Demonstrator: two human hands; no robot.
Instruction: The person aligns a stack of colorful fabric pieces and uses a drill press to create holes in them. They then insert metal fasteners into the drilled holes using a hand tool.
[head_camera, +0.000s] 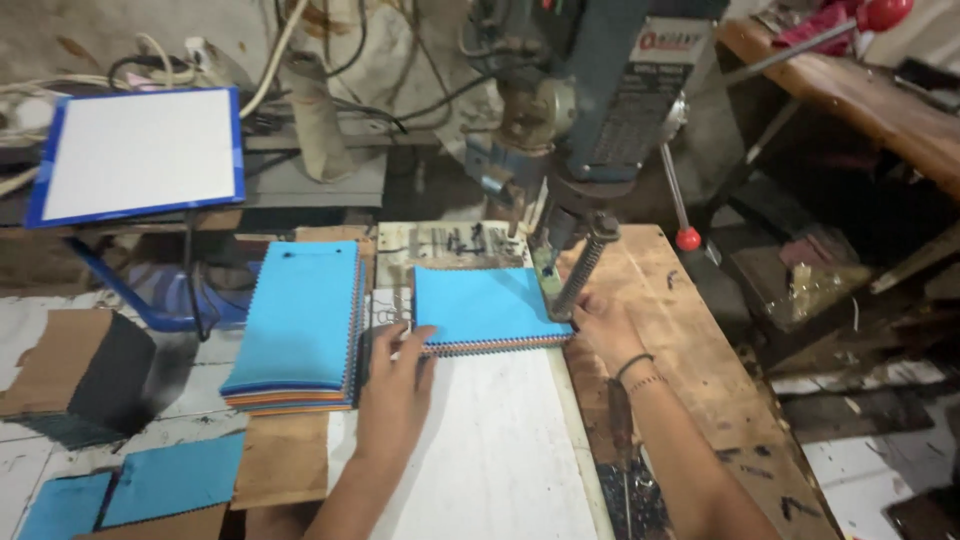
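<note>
A thin stack of fabric swatches with a light blue top sheet (480, 305) lies on the white work surface (500, 450) under the bit of a drill press (590, 110). My left hand (395, 385) presses flat on the stack's near left corner. On the stack's right edge rests my right hand (605, 325), beside the spring-wrapped drill spindle (580, 275). A black band circles my right wrist.
A taller pile of blue-topped swatches (300, 325) sits left of the drill. More blue pieces (130, 490) lie at the lower left, with a brown and black block (80, 375) near them. A white board with a blue frame (140, 150) stands at the back left. Red-knobbed levers (687, 238) project from the press.
</note>
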